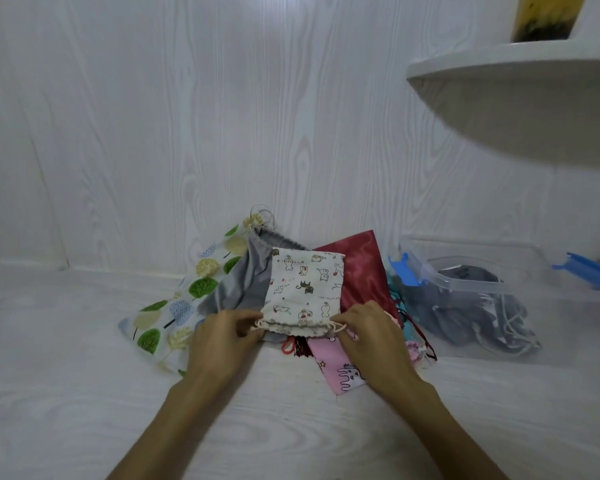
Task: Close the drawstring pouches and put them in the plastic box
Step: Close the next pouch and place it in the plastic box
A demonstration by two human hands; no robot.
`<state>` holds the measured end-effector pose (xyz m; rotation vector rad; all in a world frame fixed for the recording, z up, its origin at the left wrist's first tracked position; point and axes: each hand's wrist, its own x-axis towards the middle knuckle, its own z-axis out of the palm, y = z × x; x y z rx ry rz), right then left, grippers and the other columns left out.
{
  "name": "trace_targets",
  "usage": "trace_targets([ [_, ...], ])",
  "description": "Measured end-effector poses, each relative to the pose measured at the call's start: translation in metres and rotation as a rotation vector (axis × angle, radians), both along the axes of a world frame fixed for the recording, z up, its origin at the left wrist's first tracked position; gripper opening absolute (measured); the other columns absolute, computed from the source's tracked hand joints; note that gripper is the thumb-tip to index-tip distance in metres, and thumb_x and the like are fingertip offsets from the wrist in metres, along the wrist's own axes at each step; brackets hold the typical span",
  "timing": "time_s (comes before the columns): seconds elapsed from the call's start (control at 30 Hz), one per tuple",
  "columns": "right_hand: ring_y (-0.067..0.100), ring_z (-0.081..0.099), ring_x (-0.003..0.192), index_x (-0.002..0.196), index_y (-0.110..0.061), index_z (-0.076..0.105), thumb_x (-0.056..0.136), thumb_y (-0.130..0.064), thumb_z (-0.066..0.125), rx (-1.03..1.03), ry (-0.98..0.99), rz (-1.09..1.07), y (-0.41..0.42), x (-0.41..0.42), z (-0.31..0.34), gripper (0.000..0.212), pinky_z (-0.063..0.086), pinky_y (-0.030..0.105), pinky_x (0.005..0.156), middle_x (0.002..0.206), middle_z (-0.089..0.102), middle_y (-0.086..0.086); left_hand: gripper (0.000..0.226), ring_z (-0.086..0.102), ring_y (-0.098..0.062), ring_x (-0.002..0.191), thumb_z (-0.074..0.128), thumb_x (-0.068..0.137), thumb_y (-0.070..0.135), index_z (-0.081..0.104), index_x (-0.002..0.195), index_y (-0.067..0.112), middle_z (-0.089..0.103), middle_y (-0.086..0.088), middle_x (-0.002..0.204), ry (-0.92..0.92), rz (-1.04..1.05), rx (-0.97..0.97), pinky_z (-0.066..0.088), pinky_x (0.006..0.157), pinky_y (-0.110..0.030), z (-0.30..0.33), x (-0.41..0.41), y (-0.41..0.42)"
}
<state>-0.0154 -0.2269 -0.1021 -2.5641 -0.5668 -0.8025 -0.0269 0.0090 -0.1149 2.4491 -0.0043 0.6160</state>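
A clear box (471,289) holding grey pouches stands right of a pouch pile (222,289). On the pile lies the cat pouch (303,289); the left hand (222,337) and right hand (371,327) pinch its cords at the mouth's two ends.

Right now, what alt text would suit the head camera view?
Two hands, left hand and right hand, pinch the drawstrings of a cat-print pouch lying on a pile of pouches. A clear plastic box holding grey pouches sits to the right.

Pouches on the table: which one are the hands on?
The white cat-print pouch atop the pile: left hand and right hand pinch its drawstring ends. The tree-print, grey, red and pink pouches lie untouched.
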Motion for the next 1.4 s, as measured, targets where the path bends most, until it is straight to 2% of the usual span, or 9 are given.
trace_targets([
  [0.27, 0.006, 0.051, 0.078, 0.098, -0.023, 0.076, 0.083, -0.033, 0.069, 0.117, 0.079, -0.058, -0.014, -0.008, -0.011, 0.019, 0.035, 0.016, 0.062, 0.089, 0.074, -0.004, 0.010, 0.056, -0.002, 0.058, 0.068, 0.083, 0.040, 0.071, 0.077, 0.033, 0.060, 0.015, 0.054, -0.010, -0.001, -0.006, 0.044, 0.055, -0.026, 0.004, -0.008, 0.005],
  [0.53, 0.015, 0.062, 0.075, 0.092, -0.016, 0.076, 0.082, -0.023, 0.072, 0.253, 0.019, -0.289, -0.032, -0.009, -0.001, 0.013, 0.050, 0.028, 0.065, 0.085, 0.073, 0.003, 0.010, 0.059, -0.024, 0.082, 0.058, 0.091, 0.028, 0.062, 0.088, 0.020, 0.062, 0.001, 0.083, -0.062, 0.333, -0.042, 0.039, 0.063, -0.031, 0.004, -0.012, 0.033],
  [0.73, 0.019, 0.051, 0.102, 0.112, -0.014, 0.061, 0.076, -0.003, 0.064, 0.099, 0.077, -0.193, -0.016, -0.020, 0.009, 0.037, 0.042, 0.030, 0.083, 0.107, 0.061, 0.001, 0.034, 0.060, -0.025, 0.092, 0.054, 0.089, 0.020, 0.050, 0.123, 0.022, 0.049, -0.001, 0.122, -0.031, 0.140, 0.109, 0.046, 0.072, -0.036, 0.007, -0.018, 0.005],
  [0.87, 0.012, 0.058, 0.092, 0.111, -0.020, 0.056, 0.087, -0.026, 0.062, 0.082, 0.038, -0.045, 0.009, -0.026, 0.003, 0.026, 0.044, 0.024, 0.072, 0.107, 0.057, -0.007, 0.018, 0.060, -0.020, 0.094, 0.051, 0.085, 0.028, 0.055, 0.102, 0.034, 0.060, 0.012, 0.102, 0.013, 0.039, 0.133, 0.045, 0.083, -0.039, 0.007, -0.026, -0.018],
  [0.93, 0.013, 0.060, 0.091, 0.112, -0.021, 0.055, 0.090, -0.033, 0.058, 0.021, 0.124, -0.024, 0.017, -0.023, -0.008, 0.025, 0.045, 0.026, 0.070, 0.109, 0.056, -0.008, 0.003, 0.061, -0.016, 0.088, 0.053, 0.088, 0.030, 0.055, 0.090, 0.032, 0.059, 0.012, 0.086, 0.001, 0.009, 0.182, 0.041, 0.068, -0.030, 0.006, -0.026, -0.017],
  [1.03, 0.012, 0.057, 0.082, 0.098, -0.022, 0.063, 0.092, -0.036, 0.055, 0.010, 0.177, -0.042, 0.022, -0.018, -0.013, 0.018, 0.038, 0.025, 0.066, 0.100, 0.058, -0.007, 0.018, 0.053, -0.003, 0.065, 0.057, 0.089, 0.042, 0.060, 0.080, 0.027, 0.056, 0.012, 0.066, -0.030, -0.088, 0.150, 0.032, 0.052, -0.019, 0.008, -0.024, -0.011],
  [1.13, 0.008, 0.052, 0.068, 0.072, -0.021, 0.062, 0.088, -0.042, 0.058, 0.112, 0.167, 0.057, 0.020, -0.016, -0.010, 0.027, 0.039, 0.025, 0.060, 0.078, 0.059, -0.008, 0.031, 0.059, -0.004, 0.067, 0.051, 0.091, 0.047, 0.068, 0.082, 0.023, 0.065, 0.009, 0.071, -0.043, -0.196, 0.123, 0.047, 0.062, -0.026, 0.010, -0.024, -0.010],
  [1.27, 0.008, 0.054, 0.061, 0.072, -0.017, 0.061, 0.091, -0.042, 0.052, 0.245, 0.110, 0.156, 0.009, -0.018, -0.004, 0.032, 0.042, 0.019, 0.057, 0.064, 0.059, -0.006, 0.030, 0.060, -0.005, 0.067, 0.049, 0.095, 0.040, 0.065, 0.073, 0.028, 0.065, 0.012, 0.069, -0.119, -0.173, 0.056, 0.046, 0.060, -0.029, 0.014, -0.024, -0.004],
  [1.4, 0.002, 0.053, 0.053, 0.068, -0.022, 0.058, 0.091, -0.031, 0.058, 0.390, 0.056, 0.020, -0.005, -0.013, 0.003, 0.025, 0.039, 0.011, 0.053, 0.054, 0.056, -0.011, 0.038, 0.053, -0.012, 0.056, 0.048, 0.094, 0.040, 0.062, 0.064, 0.021, 0.057, 0.004, 0.056, -0.193, -0.109, 0.154, 0.044, 0.053, -0.035, 0.020, -0.019, 0.017],
])
